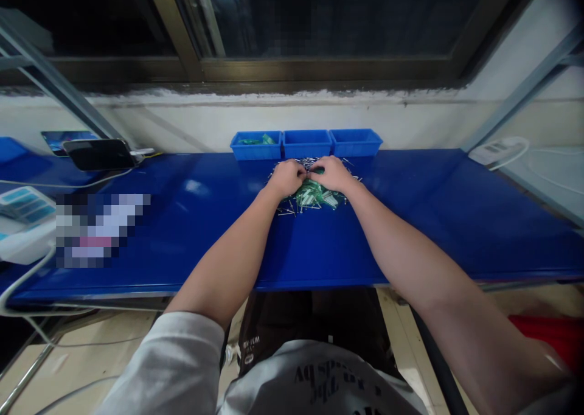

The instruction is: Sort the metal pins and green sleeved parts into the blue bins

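Note:
My left hand [288, 178] and my right hand [332, 173] meet over a pile on the blue table. Fingers of both are pinched, the tips nearly touching; whatever they hold is too small to make out. Thin metal pieces like screws or nails [288, 210] lie scattered under and around them. In front of the hands sits a heap of green, see-through plastic [314, 195] with pale slim pieces in or on it. Part of the pile is hidden by my hands.
Behind the pile stand three blue bins: the left bin [256, 152] holds green pieces, beside a middle bin [307, 151] and a right bin [356, 150]. A phone [98, 154] leans at the left, near a white device [27, 220] with cables. A white power strip [497, 150] lies far right.

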Demonstrator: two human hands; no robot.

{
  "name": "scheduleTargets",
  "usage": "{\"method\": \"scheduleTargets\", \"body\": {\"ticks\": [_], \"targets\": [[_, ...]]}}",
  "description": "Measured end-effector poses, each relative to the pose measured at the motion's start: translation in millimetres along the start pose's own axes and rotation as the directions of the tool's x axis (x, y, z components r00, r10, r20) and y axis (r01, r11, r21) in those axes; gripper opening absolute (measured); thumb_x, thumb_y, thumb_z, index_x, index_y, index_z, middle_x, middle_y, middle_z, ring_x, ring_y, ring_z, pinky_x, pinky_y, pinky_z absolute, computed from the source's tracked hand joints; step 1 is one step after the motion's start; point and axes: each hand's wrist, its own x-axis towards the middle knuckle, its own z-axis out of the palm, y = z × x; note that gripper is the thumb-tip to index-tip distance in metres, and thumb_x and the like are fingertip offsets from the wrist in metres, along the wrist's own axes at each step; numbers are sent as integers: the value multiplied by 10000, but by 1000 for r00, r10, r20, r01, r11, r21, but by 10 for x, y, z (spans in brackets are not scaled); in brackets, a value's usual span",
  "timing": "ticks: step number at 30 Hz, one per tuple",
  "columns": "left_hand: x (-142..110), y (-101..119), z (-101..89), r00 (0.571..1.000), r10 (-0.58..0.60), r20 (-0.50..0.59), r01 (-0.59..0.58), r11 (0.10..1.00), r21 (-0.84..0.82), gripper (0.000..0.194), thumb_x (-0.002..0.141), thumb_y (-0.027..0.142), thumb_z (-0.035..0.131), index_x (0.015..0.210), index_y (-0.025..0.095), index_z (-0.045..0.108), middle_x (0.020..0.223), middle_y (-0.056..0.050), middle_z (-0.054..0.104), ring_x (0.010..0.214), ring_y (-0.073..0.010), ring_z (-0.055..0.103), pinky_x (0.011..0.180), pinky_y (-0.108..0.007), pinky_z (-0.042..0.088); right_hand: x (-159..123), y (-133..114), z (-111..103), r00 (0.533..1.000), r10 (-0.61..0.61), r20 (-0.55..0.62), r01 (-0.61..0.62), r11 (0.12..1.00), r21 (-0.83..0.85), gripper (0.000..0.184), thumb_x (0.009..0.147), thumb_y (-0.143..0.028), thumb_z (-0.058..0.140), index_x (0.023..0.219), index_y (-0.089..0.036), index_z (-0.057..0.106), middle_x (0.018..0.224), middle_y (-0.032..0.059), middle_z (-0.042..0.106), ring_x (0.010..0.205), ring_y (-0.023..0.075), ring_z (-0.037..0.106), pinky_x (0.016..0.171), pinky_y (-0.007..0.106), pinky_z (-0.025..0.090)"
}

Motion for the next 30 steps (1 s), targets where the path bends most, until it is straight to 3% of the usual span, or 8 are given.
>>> {"method": "scheduleTargets", "body": {"ticks": [4,11,15,19,24,30], "targets": [[0,10,-17,1000,-20,-14,19,1000,-24,208,832,146,565,851,180,769,929,-93,713,907,-244,655,893,-370,511,-16,-27,-12,1000,-3,-22,2,1000,-15,182,785,-298,684,910,-217,788,977,74,751,996,288,630,980,474,458],[-7,92,-88,978,-50,-205,11,982,-188,182,897,211,567,924,183,744,972,-70,717,955,-223,636,944,-362,496,-37,-92,-67,993,-38,-109,39,999,14,278,812,-292,659,1049,-185,759,1060,97,742,1017,288,628,977,453,460],[-23,142,-120,975,-97,-197,39,959,-280,182,912,201,544,936,183,724,938,-54,737,888,-207,649,887,-335,507,-37,-111,-81,993,-68,-97,80,989,126,232,842,-279,630,1019,-199,755,1043,78,754,990,265,654,940,429,485],[-26,149,-125,972,-133,-193,67,947,-314,176,907,193,542,930,177,716,943,-57,745,872,-207,654,861,-333,510,-25,-86,-63,996,-16,-90,40,963,267,190,854,-296,613,923,-194,758,930,66,768,876,242,683,861,407,523],[-23,140,-125,971,-152,-185,84,940,-332,179,896,175,541,938,185,716,944,-52,747,872,-208,657,864,-339,511,17,-30,-42,988,44,-151,26,902,430,172,778,-303,683,881,-184,752,896,71,769,853,231,694,859,411,543],[-19,133,-121,971,-166,-169,99,932,-347,177,898,170,557,960,175,722,966,-59,751,898,-209,669,873,-335,517,30,-2,-72,988,75,-135,10,839,544,226,683,-360,762,827,-187,754,847,55,766,835,234,698,857,423,546]]}}
